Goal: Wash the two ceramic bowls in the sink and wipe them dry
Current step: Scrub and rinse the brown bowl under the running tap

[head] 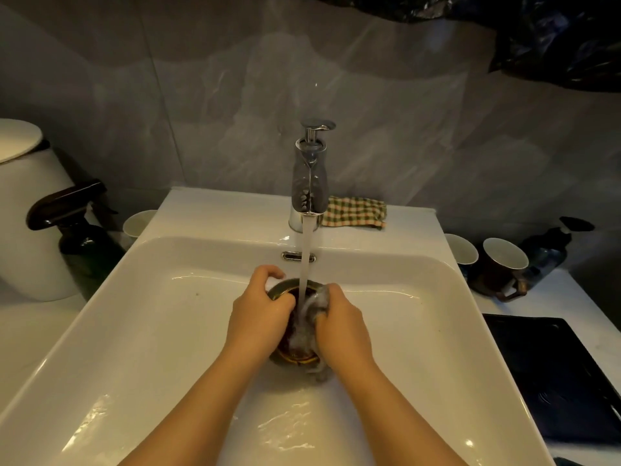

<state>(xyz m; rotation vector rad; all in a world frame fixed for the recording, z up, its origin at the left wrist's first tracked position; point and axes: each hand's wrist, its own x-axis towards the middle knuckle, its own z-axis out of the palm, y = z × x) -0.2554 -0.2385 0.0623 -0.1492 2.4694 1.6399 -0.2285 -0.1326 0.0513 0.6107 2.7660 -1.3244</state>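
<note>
A dark ceramic bowl [285, 286] is held tilted at the middle of the white sink [161, 331], directly under the stream of water [305, 257] poured from the chrome tap [309, 190] at twelve o'clock. The bowl's rim is grasped at its nine o'clock side by the left hand [260, 311], whose fingers are curled over the edge. A wet grey pad [320, 299] is clenched in the right hand [341, 326] and pressed against the bowl at its three o'clock side; whether it is a sponge or a rag cannot be told through the running water. A film of water is spread over the basin floor at six o'clock.

A checked cloth [356, 212] is laid folded on the sink's back ledge at one o'clock, just beside the tap. On the counter at three o'clock, beyond the rim, a pale cup [463, 250] and a brown mug [502, 267] are set side by side, with a dark bottle [551, 248] behind them; a black tray [554, 378] is placed at four o'clock. At ten o'clock a white cup [137, 224] is stood just beside the rim; next to it a dark spray bottle [72, 227] and, at nine o'clock, a large white container [30, 210] are seen. Black plastic sheeting [557, 42] is hung high on the tiled wall at two o'clock.
</note>
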